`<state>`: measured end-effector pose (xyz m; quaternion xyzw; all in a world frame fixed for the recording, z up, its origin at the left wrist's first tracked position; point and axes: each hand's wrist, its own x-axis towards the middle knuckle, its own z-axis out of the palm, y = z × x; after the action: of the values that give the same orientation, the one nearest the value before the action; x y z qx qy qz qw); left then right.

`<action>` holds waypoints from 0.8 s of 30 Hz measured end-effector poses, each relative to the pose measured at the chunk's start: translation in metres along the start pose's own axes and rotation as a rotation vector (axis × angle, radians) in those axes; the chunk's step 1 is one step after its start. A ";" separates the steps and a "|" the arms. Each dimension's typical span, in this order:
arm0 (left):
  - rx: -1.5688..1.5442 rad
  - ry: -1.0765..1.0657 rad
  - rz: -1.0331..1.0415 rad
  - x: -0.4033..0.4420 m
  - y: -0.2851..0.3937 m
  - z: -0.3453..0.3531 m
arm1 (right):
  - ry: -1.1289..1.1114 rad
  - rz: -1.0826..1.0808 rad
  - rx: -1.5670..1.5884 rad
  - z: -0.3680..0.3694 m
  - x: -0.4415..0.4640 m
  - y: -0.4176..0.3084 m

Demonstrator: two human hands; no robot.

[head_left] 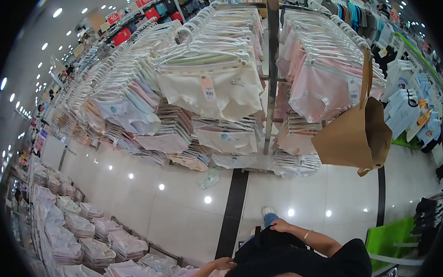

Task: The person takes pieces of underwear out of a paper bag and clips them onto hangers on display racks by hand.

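My right hand (pixel 281 226) is closed on the upper edge of a black cloth item (pixel 264 249) in front of my body; whether it is a bag or a garment I cannot tell. At the left edge of the same black cloth is my left hand (pixel 225 263), its fingers curled against the fabric and partly hidden. A thin band (pixel 308 234) circles my right wrist. Beyond my hands, cream underpants (pixel 212 90) with a pink price tag (pixel 207 88) hang foremost on a rack, and pink underpants (pixel 322 88) hang to their right.
A brown paper bag (pixel 353 134) hangs at the right rack's front. Folded stacks of pale underwear (pixel 127 244) line the lower left. A green display panel (pixel 388 242) stands lower right. A pale green garment (pixel 209 178) lies on the tiled floor (pixel 185 208) below the rack.
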<state>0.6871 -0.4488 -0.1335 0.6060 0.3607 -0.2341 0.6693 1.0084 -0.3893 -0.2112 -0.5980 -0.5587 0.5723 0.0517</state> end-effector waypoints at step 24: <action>-0.555 0.194 -0.134 0.054 0.038 0.004 | -0.240 -0.070 -0.705 -0.153 0.039 0.036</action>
<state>0.7503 -0.4400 -0.1501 0.3942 0.5123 -0.1112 0.7548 1.1336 -0.2855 -0.2093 -0.4882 -0.7437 0.4088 -0.2039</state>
